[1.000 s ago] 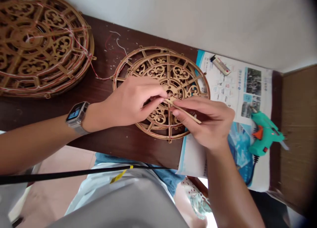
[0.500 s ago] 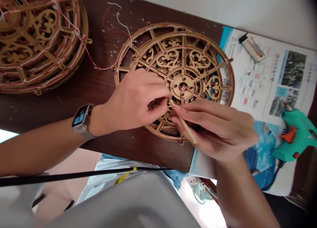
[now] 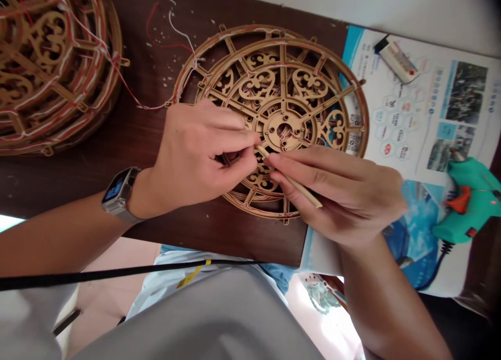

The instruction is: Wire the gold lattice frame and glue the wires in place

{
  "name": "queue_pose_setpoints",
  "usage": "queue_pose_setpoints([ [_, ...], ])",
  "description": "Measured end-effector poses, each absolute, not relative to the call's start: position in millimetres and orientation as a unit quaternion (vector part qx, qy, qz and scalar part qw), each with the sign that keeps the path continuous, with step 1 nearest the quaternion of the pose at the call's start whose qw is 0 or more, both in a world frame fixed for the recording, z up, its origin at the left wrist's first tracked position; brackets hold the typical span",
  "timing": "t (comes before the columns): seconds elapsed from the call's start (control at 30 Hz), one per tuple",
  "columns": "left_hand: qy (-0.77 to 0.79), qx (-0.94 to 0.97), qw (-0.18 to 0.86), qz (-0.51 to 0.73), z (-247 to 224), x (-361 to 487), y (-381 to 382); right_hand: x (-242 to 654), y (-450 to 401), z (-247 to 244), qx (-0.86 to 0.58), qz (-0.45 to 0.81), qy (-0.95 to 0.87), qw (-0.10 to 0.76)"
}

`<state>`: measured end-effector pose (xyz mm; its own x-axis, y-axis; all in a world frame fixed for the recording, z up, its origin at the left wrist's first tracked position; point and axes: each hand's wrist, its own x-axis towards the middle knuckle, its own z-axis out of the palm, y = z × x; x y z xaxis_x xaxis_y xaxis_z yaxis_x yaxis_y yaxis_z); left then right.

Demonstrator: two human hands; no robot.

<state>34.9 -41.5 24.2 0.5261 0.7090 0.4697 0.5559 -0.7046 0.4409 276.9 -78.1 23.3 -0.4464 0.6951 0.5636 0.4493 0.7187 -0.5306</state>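
A laser-cut wooden wheel [image 3: 279,52] with scrollwork panels and a central hub lies flat under both hands, in stacked rings threaded with red and white wire. My left hand [image 3: 199,151] pinches a small dark piece [image 3: 228,159] just left of the hub, and the fingertips rest on the wheel's spokes. My right hand [image 3: 336,193] grips a thin wooden stick [image 3: 291,178], whose tip sits near the hub beside my left fingers. A larger wired wooden assembly [image 3: 50,52] lies at the upper left, apart from both hands.
Loose red and white wires [image 3: 172,28] and white flecks lie on the dark wooden table [image 3: 136,151]. A printed leaflet [image 3: 425,104] lies under the wheel's right edge, with a teal glue gun [image 3: 467,203] and a small lighter [image 3: 397,61] on it.
The view has shifted, so the wheel sits higher and looks larger. My hands stay at the hub, and the stick now slants more steeply. The small dark piece shows in my left fingers.
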Motion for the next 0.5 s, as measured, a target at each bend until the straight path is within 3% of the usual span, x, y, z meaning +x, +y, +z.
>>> queue_pose_setpoints([
  [0.27,0.367,0.861,0.123,0.330,23.1,34.0,-38.6,278.7,-80.4,15.9,-0.360,0.199,-0.806,0.424],
  [0.5,0.349,0.837,0.195,0.373,22.8,33.4,-33.8,279.1,-78.3,20.8,-0.379,0.249,-0.775,0.440],
])
